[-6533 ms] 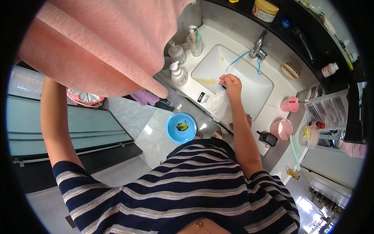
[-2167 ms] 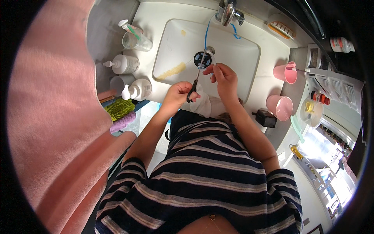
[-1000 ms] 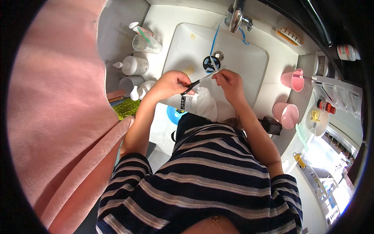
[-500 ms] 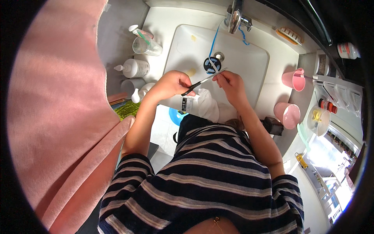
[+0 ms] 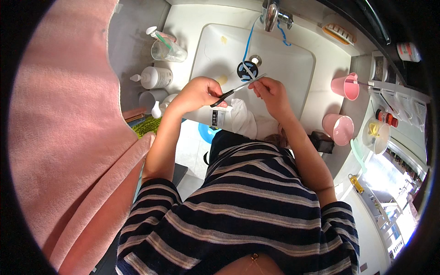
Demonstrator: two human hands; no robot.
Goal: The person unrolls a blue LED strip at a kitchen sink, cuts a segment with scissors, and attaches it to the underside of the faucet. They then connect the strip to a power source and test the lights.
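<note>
Over a white sink [image 5: 293, 68], my left hand [image 5: 197, 96] is closed around the black handles of a pair of scissors [image 5: 223, 98]. Their metal blades point up and right, across a pale strip [image 5: 250, 70]. My right hand [image 5: 274, 97] pinches near the blade tips, apparently on the strip's lower end; its fingertips partly hide what they grip. The strip crosses a black round disc [image 5: 242, 72] with light blue patches, beside the drain [image 5: 255, 60]. From there a blue ribbon [image 5: 249, 43] runs up to the chrome faucet [image 5: 271, 16].
A white cloth [image 5: 243, 120] lies at the sink's front edge, against my body. To the left stand a clear cup [image 5: 169, 51] and a white bottle [image 5: 156, 78]. A pink mug [image 5: 344, 87] and a pink cup [image 5: 338, 129] are on the right. Pink fabric [image 5: 68, 114] hangs far left.
The whole view has shifted slightly, so the sink and hands sit a little higher and further left. Both hands keep nearly the same pose around the scissors and strip.
</note>
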